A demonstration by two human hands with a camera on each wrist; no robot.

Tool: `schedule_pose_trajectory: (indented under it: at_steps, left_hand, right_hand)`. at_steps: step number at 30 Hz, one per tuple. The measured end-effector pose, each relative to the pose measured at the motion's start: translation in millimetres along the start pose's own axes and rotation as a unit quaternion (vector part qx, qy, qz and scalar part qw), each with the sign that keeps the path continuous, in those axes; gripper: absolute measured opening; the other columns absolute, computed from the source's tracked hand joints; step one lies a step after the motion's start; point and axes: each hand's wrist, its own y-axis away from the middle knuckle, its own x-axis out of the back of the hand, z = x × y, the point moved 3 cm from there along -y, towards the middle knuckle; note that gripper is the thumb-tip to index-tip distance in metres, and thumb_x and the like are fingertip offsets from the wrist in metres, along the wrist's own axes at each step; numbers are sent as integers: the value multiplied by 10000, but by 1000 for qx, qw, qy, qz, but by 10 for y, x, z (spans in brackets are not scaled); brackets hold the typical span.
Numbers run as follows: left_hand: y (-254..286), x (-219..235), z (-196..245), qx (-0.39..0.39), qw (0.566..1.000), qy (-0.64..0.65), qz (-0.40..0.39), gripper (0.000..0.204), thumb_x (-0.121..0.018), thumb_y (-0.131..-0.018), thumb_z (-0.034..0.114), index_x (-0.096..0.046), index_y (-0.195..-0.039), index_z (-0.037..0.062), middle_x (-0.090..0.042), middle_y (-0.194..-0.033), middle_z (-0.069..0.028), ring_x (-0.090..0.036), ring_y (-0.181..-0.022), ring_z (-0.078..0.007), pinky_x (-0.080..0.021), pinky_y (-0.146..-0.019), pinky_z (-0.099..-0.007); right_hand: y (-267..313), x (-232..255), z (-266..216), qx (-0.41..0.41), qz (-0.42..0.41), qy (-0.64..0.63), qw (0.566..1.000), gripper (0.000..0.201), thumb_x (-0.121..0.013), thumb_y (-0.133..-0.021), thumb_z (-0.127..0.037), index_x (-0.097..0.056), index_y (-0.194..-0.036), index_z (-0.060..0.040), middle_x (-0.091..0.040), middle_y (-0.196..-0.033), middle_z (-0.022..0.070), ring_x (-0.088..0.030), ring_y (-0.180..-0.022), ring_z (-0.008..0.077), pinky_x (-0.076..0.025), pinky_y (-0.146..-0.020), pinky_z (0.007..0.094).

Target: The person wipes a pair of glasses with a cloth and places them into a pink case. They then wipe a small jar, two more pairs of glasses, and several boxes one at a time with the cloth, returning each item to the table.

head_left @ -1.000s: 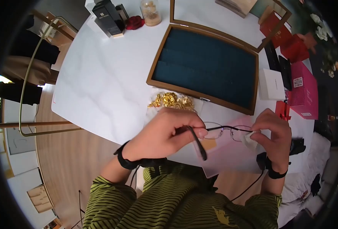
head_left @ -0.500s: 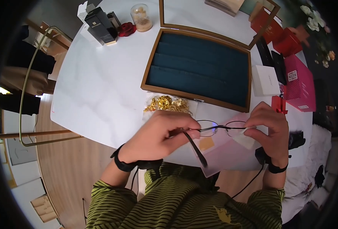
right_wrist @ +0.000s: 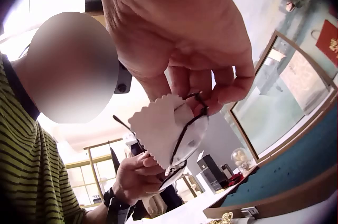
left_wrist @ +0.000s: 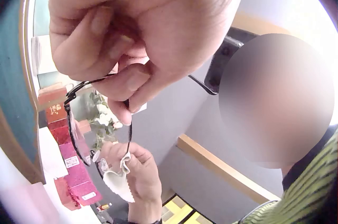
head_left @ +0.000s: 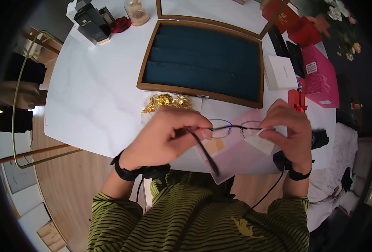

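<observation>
A pair of eyeglasses (head_left: 236, 127) with a thin dark frame is held between both hands above the table's near edge. My left hand (head_left: 162, 136) pinches the frame at one lens, and a dark temple arm slants down below its fingers. With thumb and fingers, my right hand (head_left: 290, 134) pinches the other lens through a pale cloth (right_wrist: 156, 129). The cloth has a zigzag edge and hangs beneath the right fingers; in the left wrist view the cloth (left_wrist: 120, 186) droops beside the far lens.
Beyond the hands stands an open wooden case (head_left: 202, 63) lined in dark teal. Gold jewellery (head_left: 165, 101) lies before it, and a pink translucent sheet (head_left: 223, 166) overhangs the near edge. Right: a white box (head_left: 280, 73) and a pink box (head_left: 320, 77). Black box (head_left: 91, 25) far left.
The head view has shifted, so the table's things sit farther left and higher. Both hands keep their hold on the eyeglasses; more of the cloth shows under the right fingers than a second ago.
</observation>
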Motion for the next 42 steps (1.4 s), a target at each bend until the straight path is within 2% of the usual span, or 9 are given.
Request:
schedule_pose_trajectory:
  at_steps: [3, 8, 14, 21, 27, 29, 35, 39, 42]
  left_hand:
    - [40, 62, 32, 96, 995, -3, 1, 91, -625, -850, 43, -643, -842, -45, -649, -762, -73, -578, -694, -128, -438, -629, -247]
    - [27, 35, -47, 69, 995, 66, 16, 114, -604, -865, 58, -642, -841, -47, -643, -773, -79, -585, -713, -146, -458, -686, -263]
    - [6, -31, -27, 71, 992, 100, 19, 110, -583, -870, 35, -635, -858, -61, -642, -776, -101, -591, -727, -153, -464, -692, -268]
    - [91, 21, -113, 87, 995, 34, 21, 105, -595, -858, 37, -638, -872, -58, -646, -773, -95, -591, -739, -148, -459, -683, -268]
    - [129, 119, -127, 99, 980, 148, 85, 111, -598, -879, 50, -656, -905, -41, -645, -797, -11, -484, -652, -45, -341, -536, -189]
    - [138, 133, -153, 121, 970, 192, 90, 134, -578, -898, 88, -657, -904, -21, -642, -794, -8, -481, -668, -38, -333, -537, -187]
    - [50, -77, -231, 102, 957, 263, 71, 246, -557, -912, 164, -578, -846, -73, -520, -676, -46, -286, -439, -41, -204, -409, -217]
    - [-5, -240, -208, 131, 919, 368, 47, 215, -522, -922, 136, -546, -857, -68, -496, -684, -49, -247, -446, -30, -192, -410, -208]
    - [-33, -300, -215, 142, 907, 396, -35, 212, -493, -925, 120, -515, -809, -57, -507, -721, -67, -237, -443, -30, -194, -407, -213]
  right_hand:
    - [78, 84, 90, -4, 30, -30, 999, 198, -767, -618, 31, -694, -798, -6, -668, -746, 63, -550, -699, 192, -440, -667, 313]
    - [122, 81, 116, 23, 88, -74, 993, 199, -765, -630, 35, -701, -816, -1, -681, -762, 62, -545, -709, 180, -437, -664, 306]
    - [51, -9, 3, 12, 0, -13, 1000, 187, -753, -637, 45, -702, -812, 1, -690, -767, 63, -556, -709, 181, -437, -668, 301]
    - [90, 174, 114, 50, 47, -9, 998, 188, -726, -642, 81, -694, -815, 15, -686, -767, 80, -566, -709, 173, -436, -643, 278]
    - [353, 389, 369, -61, 274, -62, 958, 156, -648, -764, 83, -667, -912, 38, -687, -876, 108, -607, -794, 147, -442, -646, 240]
    - [378, 462, 433, -55, 332, -191, 922, 144, -610, -852, 4, -642, -989, 33, -679, -895, 114, -618, -818, 143, -448, -638, 235]
    - [227, 160, 463, -45, 220, -366, 903, 175, -532, -924, -89, -585, -1073, -13, -625, -1056, 214, -629, -823, 181, -474, -656, 259]
    - [127, -39, 327, 0, 180, -416, 891, 245, -511, -937, -173, -559, -1096, 6, -579, -1115, 205, -569, -1031, 267, -480, -847, 329]
    - [131, -88, 356, -24, 173, -507, 844, 143, -604, -882, -140, -553, -954, -27, -602, -965, 239, -607, -865, 273, -522, -696, 332]
